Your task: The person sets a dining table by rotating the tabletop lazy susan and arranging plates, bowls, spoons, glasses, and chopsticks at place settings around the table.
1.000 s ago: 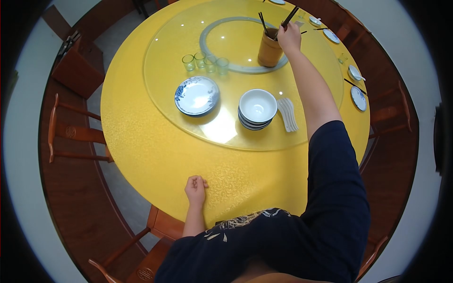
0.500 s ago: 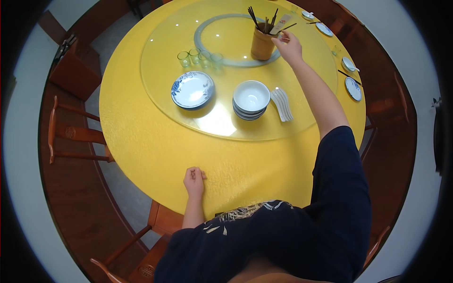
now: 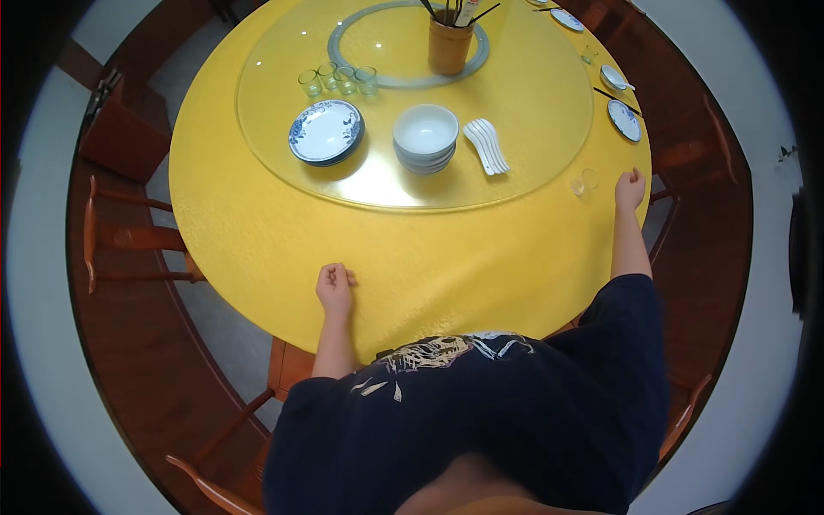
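My left hand (image 3: 336,287) rests closed on the yellow table near its front edge, with nothing visible in it. At the table's right edge is my right hand (image 3: 631,189), its fingers curled; nothing shows in it. A faint round clear item (image 3: 585,181), maybe glass, lies just left of that hand. On the glass turntable (image 3: 386,193) sit a stack of blue-patterned plates (image 3: 326,131), a stack of bowls (image 3: 426,133), white spoons (image 3: 487,147) and several green-tinted glasses (image 3: 345,80). A brown holder (image 3: 450,47) with dark chopsticks stands behind them.
Small plates (image 3: 624,121), a bowl with a spoon (image 3: 613,78), chopsticks and a glass (image 3: 589,54) line the table's right rim. Wooden chairs (image 3: 142,236) surround the yellow table (image 3: 240,257). A reddish cabinet (image 3: 124,137) stands at the far left.
My right hand has left the chopstick holder and come back to the table's right edge. The view has tipped down, so the tableware appears higher. My left hand remains closed on the table.
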A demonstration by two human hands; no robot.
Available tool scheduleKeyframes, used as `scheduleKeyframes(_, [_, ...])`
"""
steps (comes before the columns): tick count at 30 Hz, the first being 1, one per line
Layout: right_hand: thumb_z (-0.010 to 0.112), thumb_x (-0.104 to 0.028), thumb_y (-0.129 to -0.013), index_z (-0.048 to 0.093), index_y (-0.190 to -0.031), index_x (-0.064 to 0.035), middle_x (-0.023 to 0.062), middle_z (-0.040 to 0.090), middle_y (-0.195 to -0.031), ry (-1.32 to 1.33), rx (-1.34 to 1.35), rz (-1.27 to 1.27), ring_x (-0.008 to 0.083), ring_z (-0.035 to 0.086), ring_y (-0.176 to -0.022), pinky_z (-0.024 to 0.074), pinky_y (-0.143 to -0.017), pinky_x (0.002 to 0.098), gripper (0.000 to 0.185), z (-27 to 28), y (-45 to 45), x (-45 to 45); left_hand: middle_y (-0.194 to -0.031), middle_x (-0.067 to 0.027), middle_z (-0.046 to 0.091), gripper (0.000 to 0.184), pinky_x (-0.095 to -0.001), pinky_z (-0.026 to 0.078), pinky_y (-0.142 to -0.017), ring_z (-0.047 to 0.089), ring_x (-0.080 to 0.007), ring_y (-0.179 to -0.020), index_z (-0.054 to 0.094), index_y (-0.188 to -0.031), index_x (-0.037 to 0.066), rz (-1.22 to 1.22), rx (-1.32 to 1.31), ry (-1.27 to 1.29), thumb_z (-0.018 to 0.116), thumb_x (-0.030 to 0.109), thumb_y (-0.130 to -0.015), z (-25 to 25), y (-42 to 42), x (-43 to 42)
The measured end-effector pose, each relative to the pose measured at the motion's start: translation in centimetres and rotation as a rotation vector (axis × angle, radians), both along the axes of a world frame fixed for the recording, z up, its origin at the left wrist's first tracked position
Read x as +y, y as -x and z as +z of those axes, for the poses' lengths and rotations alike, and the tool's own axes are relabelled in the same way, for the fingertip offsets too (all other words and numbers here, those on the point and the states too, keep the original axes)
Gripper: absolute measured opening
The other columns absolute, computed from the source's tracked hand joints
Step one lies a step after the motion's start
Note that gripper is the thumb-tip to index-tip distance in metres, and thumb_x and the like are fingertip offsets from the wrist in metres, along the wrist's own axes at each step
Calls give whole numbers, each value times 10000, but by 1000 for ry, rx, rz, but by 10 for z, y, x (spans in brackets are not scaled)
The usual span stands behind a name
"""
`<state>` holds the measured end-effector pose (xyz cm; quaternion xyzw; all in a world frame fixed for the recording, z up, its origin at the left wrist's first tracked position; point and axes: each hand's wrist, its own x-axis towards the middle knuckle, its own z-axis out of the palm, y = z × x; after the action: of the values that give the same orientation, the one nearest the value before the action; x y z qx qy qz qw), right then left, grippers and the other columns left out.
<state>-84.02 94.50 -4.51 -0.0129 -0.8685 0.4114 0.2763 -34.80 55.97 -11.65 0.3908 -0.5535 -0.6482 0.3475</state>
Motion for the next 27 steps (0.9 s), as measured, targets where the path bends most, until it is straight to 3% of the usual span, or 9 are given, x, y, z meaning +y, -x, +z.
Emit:
scheduleKeyframes(2, [561, -177, -651, 356, -1137, 66, 227, 470, -1068, -48, -297, -13, 300, 472, -996, 374, -844, 326, 581, -19, -10, 17, -646, -50, 511, 113, -206, 412, -506, 470, -78, -540, 455, -788, 3, -2, -3, -3, 453, 105, -835, -2, 0, -1])
scheduleKeyframes(5, [599, -181, -602, 215, -1209, 75, 261, 371, -1165, -60, -520, 63, 330, 385, -1091, 320, -908, 320, 763, -50, -19, 13, -651, -52, 513, 117, -209, 415, -507, 472, -80, -540, 456, -789, 1, -10, -13, -6, 456, 109, -834, -3, 0, -2])
scheduleKeyframes(8, [639, -206, -577, 143, -1232, 72, 276, 329, -1195, -42, -552, 139, 340, 352, -1117, 296, -932, 314, 868, -54, -31, -10, -652, -54, 514, 116, -209, 417, -508, 472, -80, -538, 458, -791, 0, -11, -25, -8, 457, 108, -833, -5, -1, -4])
scheduleKeyframes(14, [693, -290, -561, 160, -1245, 34, 232, 329, -1225, -60, -572, 128, 307, 353, -1128, 294, -930, 308, 925, -43, -34, -39, -641, -55, 511, 114, -216, 424, -492, 473, -89, -523, 455, -793, 11, -1, 18, -29, 459, 117, -835, -13, -2, -7])
scheduleKeyframes(27, [682, -307, -589, 329, -1176, -14, 210, 437, -1131, -259, -514, 158, 297, 450, -1031, 371, -855, 331, 745, -46, -15, -49, -634, -48, 505, 98, -209, 411, -475, 459, -86, -505, 455, -793, 20, 41, -9, -8, 461, 109, -833, -11, 1, -4])
